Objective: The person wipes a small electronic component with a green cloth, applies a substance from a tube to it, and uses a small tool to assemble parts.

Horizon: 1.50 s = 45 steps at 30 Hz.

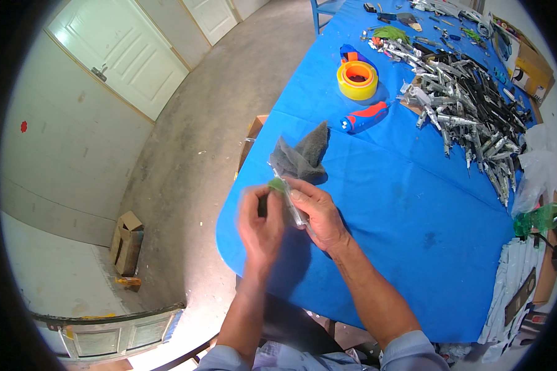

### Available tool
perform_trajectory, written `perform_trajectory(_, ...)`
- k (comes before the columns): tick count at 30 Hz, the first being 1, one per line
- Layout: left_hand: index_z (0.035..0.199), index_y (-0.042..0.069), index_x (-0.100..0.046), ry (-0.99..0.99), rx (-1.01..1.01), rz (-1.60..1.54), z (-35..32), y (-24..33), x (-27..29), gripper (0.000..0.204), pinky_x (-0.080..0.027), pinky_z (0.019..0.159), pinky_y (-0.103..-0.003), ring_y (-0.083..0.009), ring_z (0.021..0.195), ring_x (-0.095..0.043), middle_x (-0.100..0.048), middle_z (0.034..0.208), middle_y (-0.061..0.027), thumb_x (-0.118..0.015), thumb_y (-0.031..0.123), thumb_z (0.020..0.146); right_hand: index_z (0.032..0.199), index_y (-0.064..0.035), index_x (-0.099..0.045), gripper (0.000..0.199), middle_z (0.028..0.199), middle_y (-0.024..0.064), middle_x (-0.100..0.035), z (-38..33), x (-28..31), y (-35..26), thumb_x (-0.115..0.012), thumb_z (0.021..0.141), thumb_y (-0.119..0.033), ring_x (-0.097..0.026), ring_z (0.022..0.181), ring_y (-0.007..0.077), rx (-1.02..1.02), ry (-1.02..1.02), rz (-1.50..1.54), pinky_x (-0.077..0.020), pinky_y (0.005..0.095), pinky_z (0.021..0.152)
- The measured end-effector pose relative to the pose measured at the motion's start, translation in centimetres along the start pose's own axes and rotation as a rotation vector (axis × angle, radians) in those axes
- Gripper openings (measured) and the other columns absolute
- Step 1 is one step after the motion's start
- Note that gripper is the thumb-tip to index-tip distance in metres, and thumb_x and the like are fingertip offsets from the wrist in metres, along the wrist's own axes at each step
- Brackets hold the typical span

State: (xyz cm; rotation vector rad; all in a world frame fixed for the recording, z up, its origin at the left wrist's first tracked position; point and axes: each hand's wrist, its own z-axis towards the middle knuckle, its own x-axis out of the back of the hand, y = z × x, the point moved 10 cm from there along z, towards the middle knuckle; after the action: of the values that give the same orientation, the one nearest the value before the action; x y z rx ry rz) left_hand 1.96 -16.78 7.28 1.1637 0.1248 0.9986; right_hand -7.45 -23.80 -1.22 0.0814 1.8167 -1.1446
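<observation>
My right hand [315, 213] is closed around a slim silvery stick-shaped piece [298, 216], held tilted over the near left part of the table; its exact kind does not show. My left hand [260, 226], somewhat smeared by motion, pinches a small green scrap [276, 184] against the upper part of this piece. Just beyond both hands lies a crumpled dark grey mesh cloth [312, 148]. The far tip of the silvery piece overlaps the cloth in view, and I cannot tell whether they touch.
A blue-covered table [402, 247] carries a large heap of slim silver and black pieces [470, 111] at the right. Tape rolls [357, 89] and a red-and-blue handled tool [365, 116] lie beyond the cloth. White plastic bags [513, 284] line the right edge. A cardboard box [127, 244] stands on the floor.
</observation>
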Motion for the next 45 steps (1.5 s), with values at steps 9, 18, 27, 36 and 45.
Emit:
perform_trajectory(9, 0.101, -0.001, -0.068, 0.028, 0.151, -0.095, -0.8, -1.2, 1.9, 0.014, -0.045, 0.061, -0.021, -0.0040, 0.070, -0.055, -0.066, 0.082, 0.0013, -0.071, 0.013, 0.103, 0.143, -0.0006, -0.058, 0.040, 0.093, 0.0026, -0.065, 0.2, 0.8, -0.2, -0.052, 0.109, -0.021, -0.056, 0.070, 0.0065, -0.020, 0.000, 0.104, -0.0427, 0.0234, 0.055)
perform_trajectory(18, 0.100, -0.002, -0.068, -0.131, -0.091, 0.016, -3.7, 2.7, 0.1, 0.007, -0.048, 0.070, -0.025, -0.0123, 0.083, -0.060, -0.066, 0.093, -0.0068, -0.073, 0.003, 0.098, 0.138, -0.0001, -0.063, 0.037, 0.099, -0.0007, -0.065, 0.2, 1.1, -0.1, -0.055, 0.107, -0.019, -0.058, 0.079, 0.0060, -0.034, 0.085, -0.044, -0.0465, 0.0235, 0.064)
perform_trajectory(27, 0.102, -0.003, -0.067, 0.002, -0.019, -0.001, 0.0, -0.9, 1.1, 0.013, -0.048, 0.070, -0.025, -0.0077, 0.080, -0.057, -0.066, 0.088, -0.0025, -0.070, 0.010, 0.103, 0.139, 0.0011, -0.063, 0.038, 0.087, -0.0025, -0.061, -0.2, -0.7, 0.3, -0.054, 0.108, -0.018, -0.054, 0.072, 0.0032, -0.050, -0.083, -0.168, -0.0421, 0.0226, 0.056)
perform_trajectory(36, 0.100, -0.003, -0.068, 0.071, 0.143, -0.049, 0.5, -3.4, 3.0, 0.012, -0.050, 0.067, -0.028, -0.0109, 0.075, -0.061, -0.069, 0.086, -0.0062, -0.072, 0.008, 0.099, 0.146, -0.0003, -0.059, 0.041, 0.092, 0.0011, -0.063, 0.0, 0.2, 0.5, -0.054, 0.110, -0.020, -0.054, 0.066, 0.0064, -0.070, -0.069, -0.035, -0.0408, 0.0222, 0.051)
perform_trajectory(45, 0.099, -0.001, -0.067, -0.139, -0.122, 0.031, -4.3, 2.3, 0.6, 0.009, -0.051, 0.070, -0.030, -0.0178, 0.080, -0.063, -0.066, 0.091, -0.0107, -0.074, 0.002, 0.095, 0.140, 0.0007, -0.063, 0.037, 0.106, 0.0045, -0.070, 0.3, 0.9, 0.6, -0.054, 0.109, -0.018, -0.065, 0.094, 0.0103, -0.055, -0.017, -0.009, -0.0533, 0.0253, 0.082)
